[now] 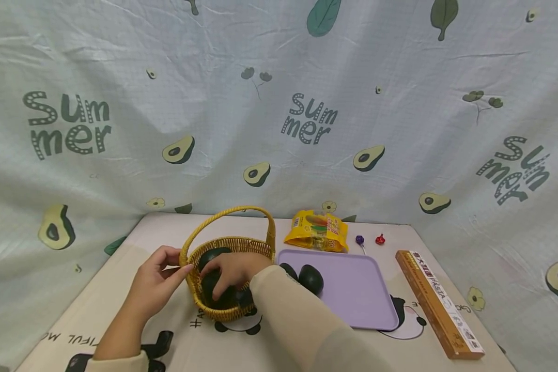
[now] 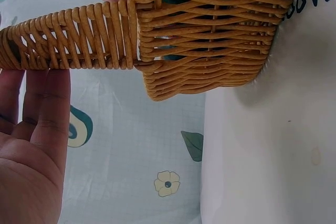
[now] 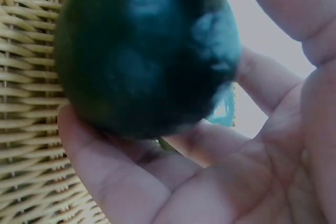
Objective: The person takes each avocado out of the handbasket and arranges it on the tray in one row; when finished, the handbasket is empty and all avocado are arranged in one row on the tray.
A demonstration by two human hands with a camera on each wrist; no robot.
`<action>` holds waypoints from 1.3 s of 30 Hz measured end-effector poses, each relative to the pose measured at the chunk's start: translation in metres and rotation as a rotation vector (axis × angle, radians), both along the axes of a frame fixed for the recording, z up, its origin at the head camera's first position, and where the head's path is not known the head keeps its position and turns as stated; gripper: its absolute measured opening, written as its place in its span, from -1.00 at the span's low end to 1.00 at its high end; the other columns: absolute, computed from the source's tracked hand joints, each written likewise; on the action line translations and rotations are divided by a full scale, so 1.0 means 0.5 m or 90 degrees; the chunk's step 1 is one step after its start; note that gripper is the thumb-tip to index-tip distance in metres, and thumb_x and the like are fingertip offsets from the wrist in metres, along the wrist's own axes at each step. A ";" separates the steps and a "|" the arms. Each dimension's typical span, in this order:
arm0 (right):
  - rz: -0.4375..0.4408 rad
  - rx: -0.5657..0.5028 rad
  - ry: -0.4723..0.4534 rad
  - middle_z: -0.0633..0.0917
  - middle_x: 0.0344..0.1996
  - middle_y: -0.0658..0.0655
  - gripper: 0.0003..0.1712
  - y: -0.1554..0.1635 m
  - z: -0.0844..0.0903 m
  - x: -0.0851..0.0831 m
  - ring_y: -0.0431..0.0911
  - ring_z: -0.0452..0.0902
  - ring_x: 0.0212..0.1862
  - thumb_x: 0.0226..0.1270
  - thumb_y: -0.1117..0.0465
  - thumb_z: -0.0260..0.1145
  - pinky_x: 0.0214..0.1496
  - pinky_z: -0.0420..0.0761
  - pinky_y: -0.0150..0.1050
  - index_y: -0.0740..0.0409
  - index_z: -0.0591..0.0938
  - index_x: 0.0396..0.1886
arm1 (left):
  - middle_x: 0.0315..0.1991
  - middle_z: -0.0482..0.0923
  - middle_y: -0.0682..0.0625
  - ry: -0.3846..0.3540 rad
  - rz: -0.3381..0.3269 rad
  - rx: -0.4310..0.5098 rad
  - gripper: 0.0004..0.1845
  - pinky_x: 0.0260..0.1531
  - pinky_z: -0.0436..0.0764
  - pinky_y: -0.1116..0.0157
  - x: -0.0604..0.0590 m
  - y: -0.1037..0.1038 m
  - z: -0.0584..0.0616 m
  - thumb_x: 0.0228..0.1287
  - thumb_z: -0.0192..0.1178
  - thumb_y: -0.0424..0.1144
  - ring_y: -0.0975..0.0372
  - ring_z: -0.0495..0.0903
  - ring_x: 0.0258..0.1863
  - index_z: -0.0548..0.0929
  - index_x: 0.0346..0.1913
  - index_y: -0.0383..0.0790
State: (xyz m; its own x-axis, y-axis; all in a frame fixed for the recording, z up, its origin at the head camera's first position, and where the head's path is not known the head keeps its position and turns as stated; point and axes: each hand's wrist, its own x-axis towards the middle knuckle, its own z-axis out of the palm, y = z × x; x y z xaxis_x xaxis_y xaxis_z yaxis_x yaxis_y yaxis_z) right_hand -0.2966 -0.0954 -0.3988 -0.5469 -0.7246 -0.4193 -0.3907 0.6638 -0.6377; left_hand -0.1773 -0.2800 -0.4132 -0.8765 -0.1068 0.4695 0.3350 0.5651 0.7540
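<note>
A woven wicker basket (image 1: 256,247) with an arched handle (image 1: 242,209) stands on the table mat, left of a purple tray (image 1: 358,294). My right hand (image 1: 220,281) reaches down into the basket and its fingers curl round a dark green avocado (image 3: 142,51); the basket wall (image 3: 26,129) is right beside it. Another dark avocado (image 1: 211,254) lies in the basket. My left hand (image 1: 179,263) pinches the basket at the foot of the handle (image 2: 68,38), the fingers (image 2: 44,103) on one side and the thumb on the other. Two avocados (image 1: 310,279) lie on the tray's left end.
Behind the tray lie a yellow snack bag (image 1: 316,230), a purple lollipop (image 1: 359,240) and a red one (image 1: 380,239). A long brown pasta box (image 1: 439,302) lies along the table's right side. A printed cloth (image 1: 307,119) hangs behind and around the table.
</note>
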 end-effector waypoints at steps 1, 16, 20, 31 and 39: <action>0.000 -0.010 -0.009 0.54 0.21 -0.17 -0.27 0.003 0.001 -0.003 -0.21 0.50 0.03 0.06 0.23 0.61 -0.14 0.74 -0.22 -0.38 0.63 0.23 | -0.07 0.66 -0.14 0.002 -0.001 0.000 -0.69 -0.14 0.66 0.60 0.000 0.000 0.000 0.34 0.39 -0.35 0.50 0.60 -0.13 0.56 0.07 -0.24; -0.055 -0.203 -0.091 0.53 0.14 -0.04 -0.30 0.040 0.015 -0.008 -0.11 0.53 0.05 0.14 0.30 0.54 -0.17 0.80 -0.10 -0.28 0.60 0.26 | -0.06 0.65 -0.16 0.008 -0.011 0.000 -0.69 -0.16 0.68 0.58 -0.001 0.001 0.000 0.34 0.38 -0.36 0.50 0.61 -0.13 0.56 0.06 -0.25; -0.067 -0.235 -0.100 0.53 0.15 -0.05 -0.33 0.052 0.019 -0.010 -0.09 0.53 0.08 0.14 0.27 0.53 -0.12 0.81 -0.04 -0.28 0.61 0.26 | -0.07 0.65 -0.19 0.006 -0.007 -0.005 -0.71 -0.15 0.68 0.58 -0.002 -0.001 -0.001 0.35 0.37 -0.36 0.50 0.61 -0.13 0.56 0.06 -0.25; -0.081 -0.252 -0.044 0.47 0.20 0.03 -0.23 0.101 0.040 -0.019 -0.04 0.55 0.07 0.03 0.22 0.61 -0.18 0.82 -0.08 -0.23 0.53 0.27 | -0.07 0.65 -0.15 0.002 -0.001 -0.010 -0.69 -0.15 0.66 0.60 -0.003 0.001 0.004 0.35 0.38 -0.33 0.51 0.60 -0.13 0.55 0.07 -0.24; -0.018 -0.260 0.038 0.55 0.20 -0.08 -0.31 0.141 0.049 -0.019 -0.14 0.53 0.02 0.12 0.17 0.47 -0.03 0.68 -0.30 -0.12 0.58 0.32 | -0.09 0.64 -0.09 -0.007 0.012 -0.024 -0.69 -0.16 0.66 0.62 -0.006 -0.002 -0.002 0.36 0.37 -0.32 0.53 0.59 -0.15 0.54 0.08 -0.23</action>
State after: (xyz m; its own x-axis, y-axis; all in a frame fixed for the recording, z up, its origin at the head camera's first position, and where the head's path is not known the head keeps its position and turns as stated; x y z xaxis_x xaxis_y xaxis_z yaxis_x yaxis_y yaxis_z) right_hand -0.3060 -0.0250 -0.3745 -0.5840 -0.8090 -0.0674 -0.4197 0.3720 -0.8279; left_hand -0.1804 -0.2809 -0.4141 -0.8793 -0.1059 0.4644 0.3165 0.5987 0.7358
